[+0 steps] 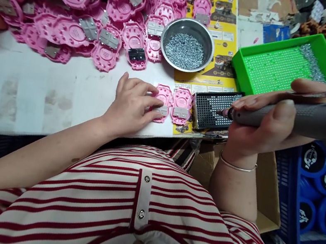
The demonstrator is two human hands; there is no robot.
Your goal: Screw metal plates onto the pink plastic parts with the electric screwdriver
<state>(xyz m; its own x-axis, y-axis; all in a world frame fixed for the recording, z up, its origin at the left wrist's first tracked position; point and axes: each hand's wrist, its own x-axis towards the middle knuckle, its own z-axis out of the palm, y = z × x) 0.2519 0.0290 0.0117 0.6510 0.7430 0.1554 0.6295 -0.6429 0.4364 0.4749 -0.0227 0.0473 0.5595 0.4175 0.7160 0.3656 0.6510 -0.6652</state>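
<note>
My left hand (pixel 136 106) lies on the white table with its fingers spread, the fingertips touching the left one of two pink plastic parts (pixel 163 97). The right pink part (pixel 181 105) sits close beside it; each has a grey metal plate. In my right hand (pixel 255 125) is a dark grey power screwdriver (pixel 318 118), held nearly level. Its tip is over a black perforated tray (pixel 207 111) holding rows of small screws. Whether the tip touches a screw I cannot tell.
A big pile of pink parts (pixel 68 31) fills the back left. Behind the black tray are a metal bowl of screws (pixel 186 45) and a green tray (pixel 243 60). A blue crate (pixel 287 194) of round blue items stands at the right, beside a cardboard box (pixel 267 199).
</note>
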